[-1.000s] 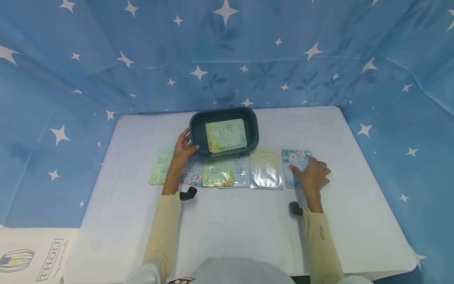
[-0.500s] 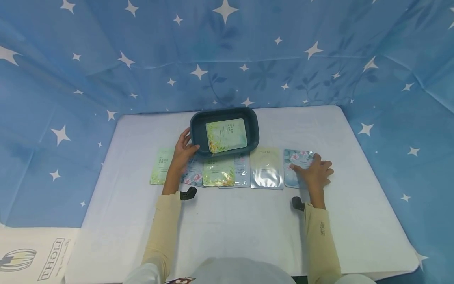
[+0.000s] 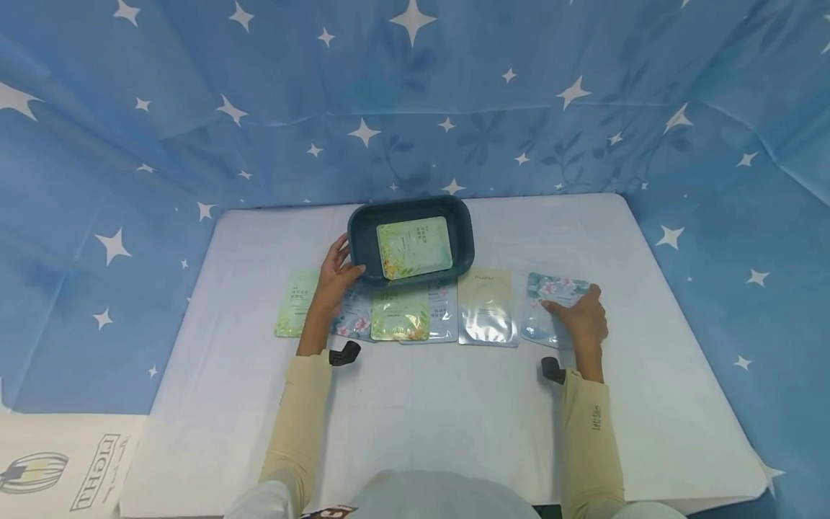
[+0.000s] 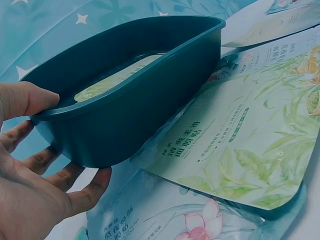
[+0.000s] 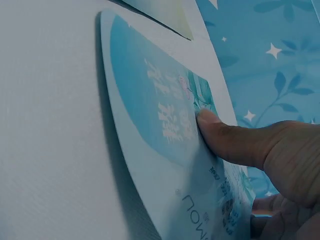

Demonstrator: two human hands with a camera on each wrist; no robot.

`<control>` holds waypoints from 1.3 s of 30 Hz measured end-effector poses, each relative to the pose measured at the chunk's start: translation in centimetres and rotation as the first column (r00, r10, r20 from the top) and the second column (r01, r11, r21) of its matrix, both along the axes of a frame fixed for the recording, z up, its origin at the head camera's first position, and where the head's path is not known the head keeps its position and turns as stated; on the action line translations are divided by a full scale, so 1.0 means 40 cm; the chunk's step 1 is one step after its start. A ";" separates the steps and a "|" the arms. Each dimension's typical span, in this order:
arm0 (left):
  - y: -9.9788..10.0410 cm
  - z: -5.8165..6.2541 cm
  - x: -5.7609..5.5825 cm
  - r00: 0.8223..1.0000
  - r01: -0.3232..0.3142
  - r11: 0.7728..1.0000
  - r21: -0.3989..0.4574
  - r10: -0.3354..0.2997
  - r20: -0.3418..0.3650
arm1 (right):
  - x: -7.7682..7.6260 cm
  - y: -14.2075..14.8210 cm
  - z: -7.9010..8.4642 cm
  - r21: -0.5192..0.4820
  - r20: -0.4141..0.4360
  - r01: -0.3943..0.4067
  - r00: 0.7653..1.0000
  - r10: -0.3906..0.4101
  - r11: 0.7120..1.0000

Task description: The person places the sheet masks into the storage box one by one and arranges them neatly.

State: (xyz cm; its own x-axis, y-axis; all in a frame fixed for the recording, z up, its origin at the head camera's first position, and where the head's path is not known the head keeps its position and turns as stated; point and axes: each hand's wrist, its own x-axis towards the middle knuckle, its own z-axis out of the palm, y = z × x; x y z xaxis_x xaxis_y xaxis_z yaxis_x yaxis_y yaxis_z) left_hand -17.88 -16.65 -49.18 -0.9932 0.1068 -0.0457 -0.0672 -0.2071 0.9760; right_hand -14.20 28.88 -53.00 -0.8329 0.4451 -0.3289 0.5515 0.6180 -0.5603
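Note:
My left hand (image 3: 332,288) grips the near left end of a dark teal plastic tub (image 3: 462,241), thumb over the rim and fingers spread along the outer wall (image 4: 95,137). Inside the tub lies a green face mask packet (image 3: 415,249). On the right, my right hand (image 3: 586,317) pinches a blue floral face mask packet (image 3: 541,317) at its right side. The thumb presses on its printed face in the right wrist view, and the fingers are mostly hidden behind it. This packet (image 5: 150,115) bows, with a shadow along its edge.
A row of face mask packets lies before the tub: a green one (image 3: 293,306), a blue floral one (image 3: 353,321), another green one (image 3: 398,317) overlapping a pale blue one (image 3: 444,317), and a silver-gold one (image 3: 488,310). A blue star-patterned curtain (image 3: 415,94) hangs behind the white table (image 3: 441,418).
My right hand has shifted right and its fingers have drawn in at the blue packet's edge. The packet has slid right, away from the silver-gold one, and turned slightly. My left hand stays put.

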 end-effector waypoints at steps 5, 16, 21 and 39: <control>0.000 0.001 0.001 1.000 -0.003 1.000 -0.003 0.003 -0.003 | -0.001 0.014 -0.002 -0.062 -0.018 0.083 0.996 -0.084 0.995; -0.003 0.005 -0.011 1.000 0.001 1.000 -0.012 0.000 0.006 | -0.008 0.032 0.013 -0.242 -0.117 0.238 0.955 -0.272 0.941; -0.002 0.009 -0.016 1.000 -0.003 1.000 -0.011 0.003 0.003 | -0.023 0.025 0.032 -0.439 -0.148 0.291 0.910 -0.388 0.850; -0.002 0.005 -0.003 1.000 0.003 1.000 -0.017 -0.002 0.018 | -0.064 -0.128 0.100 -0.672 -0.277 0.049 0.909 -0.312 0.739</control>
State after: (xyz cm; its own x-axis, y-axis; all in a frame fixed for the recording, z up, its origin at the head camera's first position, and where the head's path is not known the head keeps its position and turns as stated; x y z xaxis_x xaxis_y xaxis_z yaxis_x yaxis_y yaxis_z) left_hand -18.02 -16.73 -48.99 -0.9920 0.1082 -0.0658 -0.0856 -0.1907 0.9779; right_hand -16.75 23.76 -49.02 -0.8714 0.3927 -0.2940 0.2990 -0.0498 -0.9529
